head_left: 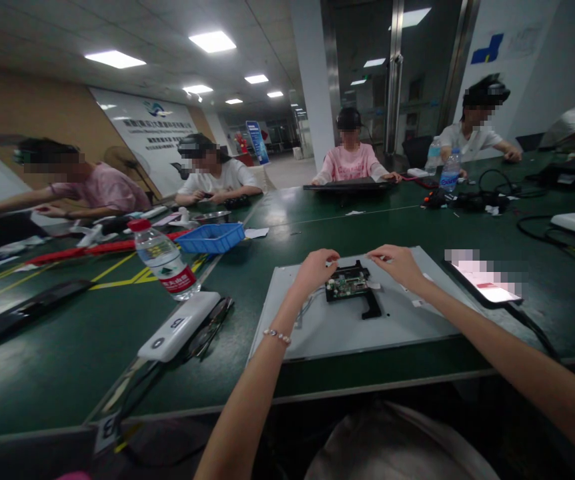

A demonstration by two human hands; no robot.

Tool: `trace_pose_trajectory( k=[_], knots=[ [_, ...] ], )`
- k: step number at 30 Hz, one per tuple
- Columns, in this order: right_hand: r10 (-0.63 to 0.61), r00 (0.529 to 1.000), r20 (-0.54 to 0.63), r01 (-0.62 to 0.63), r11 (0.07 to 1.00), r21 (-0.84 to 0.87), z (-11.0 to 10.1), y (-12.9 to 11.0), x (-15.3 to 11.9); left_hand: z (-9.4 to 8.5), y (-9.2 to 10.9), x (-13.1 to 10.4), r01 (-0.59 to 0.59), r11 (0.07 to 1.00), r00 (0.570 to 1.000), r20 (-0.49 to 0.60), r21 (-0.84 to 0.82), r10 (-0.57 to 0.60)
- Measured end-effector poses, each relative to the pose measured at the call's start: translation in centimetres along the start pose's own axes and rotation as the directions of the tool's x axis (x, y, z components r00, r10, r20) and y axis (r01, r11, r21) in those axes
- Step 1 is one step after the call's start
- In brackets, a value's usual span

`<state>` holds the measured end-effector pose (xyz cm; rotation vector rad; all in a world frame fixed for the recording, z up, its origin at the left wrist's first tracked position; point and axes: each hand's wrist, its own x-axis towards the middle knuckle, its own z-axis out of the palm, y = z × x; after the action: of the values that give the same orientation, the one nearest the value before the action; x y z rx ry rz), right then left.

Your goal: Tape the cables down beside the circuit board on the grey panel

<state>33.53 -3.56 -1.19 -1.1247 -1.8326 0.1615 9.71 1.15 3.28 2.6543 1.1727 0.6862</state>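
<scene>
A flat grey-white panel (312,337) lies on the table in front of me. On it rests a black plastic bracket (371,307) with a green circuit board (346,285) in its frame. My left hand (315,270) is at the far left corner of the bracket, its fingers closed in a pinch. Across from it, my right hand (396,263) pinches near the panel's far edge, just right of the bracket. Whatever lies between the fingertips of either hand is too small to make out. A thin grey cable (307,301) runs beside the board, under my left wrist.
Left of the panel are a white power bank (180,327), glasses (210,330), a water bottle (165,261) and a blue tray (212,237). A lit phone (485,277) with a cable lies to the right. Several people sit around the green table (297,223).
</scene>
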Motion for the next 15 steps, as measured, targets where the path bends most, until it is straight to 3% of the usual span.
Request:
trace_pose_trajectory(
  k=[8, 15],
  knots=[
    [-0.056, 0.975, 0.214, 0.106, 0.968, -0.229, 2.1, -0.1, 2.9, 1.9, -2.2, -1.5, 0.138, 0.981, 0.990, -0.022, 0.137, -0.136],
    [0.029, 0.936, 0.350, 0.107, 0.926, -0.362, 5.7, -1.0, 5.0, 2.2, -2.5, -1.7, 0.181, 0.968, 0.983, 0.002, 0.174, -0.184]
  ],
)
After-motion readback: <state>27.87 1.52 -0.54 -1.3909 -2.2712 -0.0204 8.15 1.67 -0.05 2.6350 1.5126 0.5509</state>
